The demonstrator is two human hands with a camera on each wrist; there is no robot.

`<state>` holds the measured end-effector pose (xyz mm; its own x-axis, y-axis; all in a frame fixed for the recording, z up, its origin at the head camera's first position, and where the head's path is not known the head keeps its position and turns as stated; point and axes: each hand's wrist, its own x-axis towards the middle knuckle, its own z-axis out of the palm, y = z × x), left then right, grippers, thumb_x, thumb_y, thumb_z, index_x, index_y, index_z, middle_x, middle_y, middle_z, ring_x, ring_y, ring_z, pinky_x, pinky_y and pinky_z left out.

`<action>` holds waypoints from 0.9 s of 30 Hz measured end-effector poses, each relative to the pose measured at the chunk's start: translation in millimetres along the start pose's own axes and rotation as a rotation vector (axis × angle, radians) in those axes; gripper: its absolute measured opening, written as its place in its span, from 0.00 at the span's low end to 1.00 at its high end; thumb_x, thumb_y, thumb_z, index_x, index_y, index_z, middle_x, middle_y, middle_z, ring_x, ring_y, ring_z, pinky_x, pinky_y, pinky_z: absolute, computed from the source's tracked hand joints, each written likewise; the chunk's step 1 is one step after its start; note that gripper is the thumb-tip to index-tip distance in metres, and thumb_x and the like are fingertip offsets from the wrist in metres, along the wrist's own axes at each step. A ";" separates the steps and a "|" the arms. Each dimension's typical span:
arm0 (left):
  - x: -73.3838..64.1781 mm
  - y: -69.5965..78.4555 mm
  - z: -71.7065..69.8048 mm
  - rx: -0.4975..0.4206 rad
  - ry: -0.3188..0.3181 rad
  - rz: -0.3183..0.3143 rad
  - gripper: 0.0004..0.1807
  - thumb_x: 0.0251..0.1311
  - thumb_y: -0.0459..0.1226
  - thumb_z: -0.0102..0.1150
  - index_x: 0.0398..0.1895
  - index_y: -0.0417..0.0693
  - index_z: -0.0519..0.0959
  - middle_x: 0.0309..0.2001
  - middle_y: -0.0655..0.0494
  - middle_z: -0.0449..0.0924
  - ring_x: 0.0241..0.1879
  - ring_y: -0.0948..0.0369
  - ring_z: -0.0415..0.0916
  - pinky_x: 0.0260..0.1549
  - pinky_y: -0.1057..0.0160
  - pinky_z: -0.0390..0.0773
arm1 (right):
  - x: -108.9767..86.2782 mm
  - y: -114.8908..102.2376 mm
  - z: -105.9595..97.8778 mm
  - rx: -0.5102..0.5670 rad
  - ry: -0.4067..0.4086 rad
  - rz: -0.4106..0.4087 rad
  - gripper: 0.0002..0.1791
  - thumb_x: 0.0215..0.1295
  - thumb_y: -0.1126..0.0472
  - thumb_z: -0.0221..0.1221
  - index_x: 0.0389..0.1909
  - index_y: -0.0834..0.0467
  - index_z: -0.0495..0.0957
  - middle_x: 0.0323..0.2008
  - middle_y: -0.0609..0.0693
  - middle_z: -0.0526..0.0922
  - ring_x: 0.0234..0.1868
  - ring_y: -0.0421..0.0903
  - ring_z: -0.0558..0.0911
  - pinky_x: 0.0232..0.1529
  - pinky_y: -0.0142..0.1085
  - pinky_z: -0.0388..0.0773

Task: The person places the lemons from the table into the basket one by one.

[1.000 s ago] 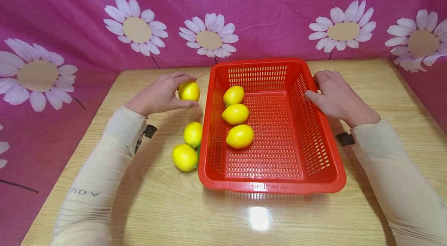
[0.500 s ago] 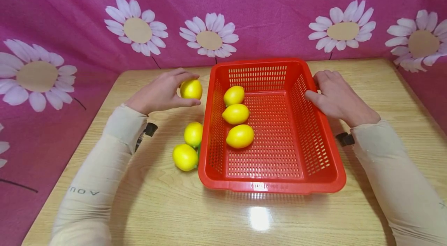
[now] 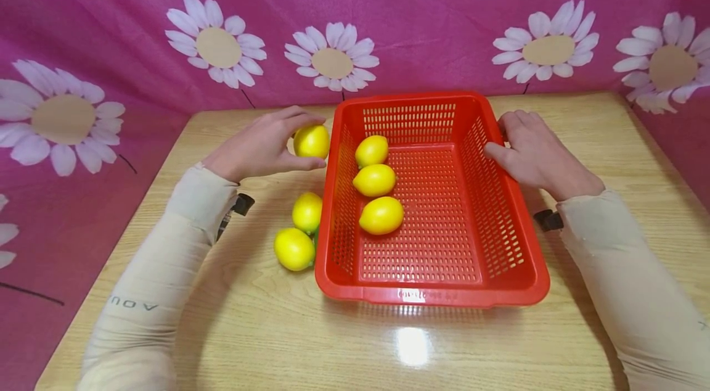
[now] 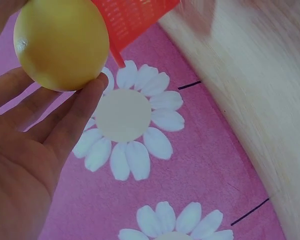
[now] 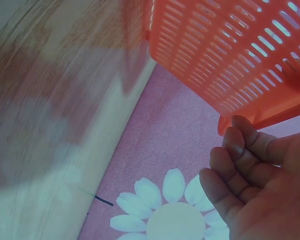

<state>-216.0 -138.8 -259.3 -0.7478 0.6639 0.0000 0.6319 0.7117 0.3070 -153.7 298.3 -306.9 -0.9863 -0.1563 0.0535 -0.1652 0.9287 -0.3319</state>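
Note:
My left hand (image 3: 265,143) holds a yellow lemon (image 3: 312,142) between thumb and fingers, just outside the left rim of the red plastic basket (image 3: 432,296). In the left wrist view the same lemon (image 4: 62,45) sits against the fingertips, raised off the table. On the basket's right rim, my right hand (image 3: 535,153) has its thumb over the inside and its fingers outside. The right wrist view has those fingers (image 5: 235,175) bent beside the slotted basket wall (image 5: 215,55). Three lemons lie along the basket's left side, the nearest lemon (image 3: 381,216) being the lowest in view.
Two more lemons, one upper (image 3: 307,212) and one lower (image 3: 294,249), lie on the wooden table (image 3: 255,329) left of the basket. Something green shows partly between them and the basket. A pink cloth (image 3: 421,8) printed with white daisies hangs behind the table.
My left hand has shifted slightly to the right with its lemon, closer to the basket's rim. The right hand, the basket and the other lemons stay in place.

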 end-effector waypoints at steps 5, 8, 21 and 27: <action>1.8 3.0 -0.8 -0.001 0.008 0.012 0.43 0.57 0.58 0.71 0.72 0.49 0.73 0.68 0.51 0.76 0.66 0.51 0.75 0.69 0.45 0.76 | 0.2 0.2 -0.3 -0.003 0.007 -0.006 0.22 0.72 0.50 0.49 0.48 0.68 0.71 0.44 0.64 0.74 0.49 0.59 0.69 0.50 0.53 0.66; 2.2 4.8 -1.3 -0.002 0.008 0.027 0.43 0.57 0.58 0.72 0.72 0.49 0.73 0.68 0.50 0.76 0.65 0.51 0.75 0.68 0.46 0.76 | 0.1 -0.2 -0.6 -0.002 0.012 -0.010 0.22 0.72 0.51 0.49 0.48 0.68 0.72 0.43 0.63 0.74 0.48 0.59 0.69 0.50 0.52 0.66; 6.8 16.5 0.6 -0.007 0.005 0.094 0.42 0.57 0.58 0.72 0.72 0.49 0.74 0.68 0.50 0.75 0.64 0.51 0.76 0.68 0.48 0.76 | -0.2 -0.5 0.1 -0.006 0.013 -0.009 0.22 0.72 0.51 0.49 0.48 0.68 0.72 0.42 0.63 0.74 0.48 0.59 0.70 0.50 0.53 0.67; 8.7 23.2 0.9 0.003 -0.004 0.107 0.42 0.57 0.59 0.72 0.72 0.50 0.73 0.69 0.51 0.74 0.66 0.51 0.75 0.70 0.47 0.75 | -0.9 -0.9 0.3 -0.003 0.017 -0.007 0.22 0.72 0.51 0.49 0.48 0.69 0.72 0.42 0.63 0.74 0.48 0.60 0.70 0.51 0.54 0.66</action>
<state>-207.6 -116.3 -253.0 -0.6752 0.7371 0.0289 0.7087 0.6372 0.3028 -152.7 297.5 -307.0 -0.9850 -0.1573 0.0714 -0.1721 0.9285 -0.3291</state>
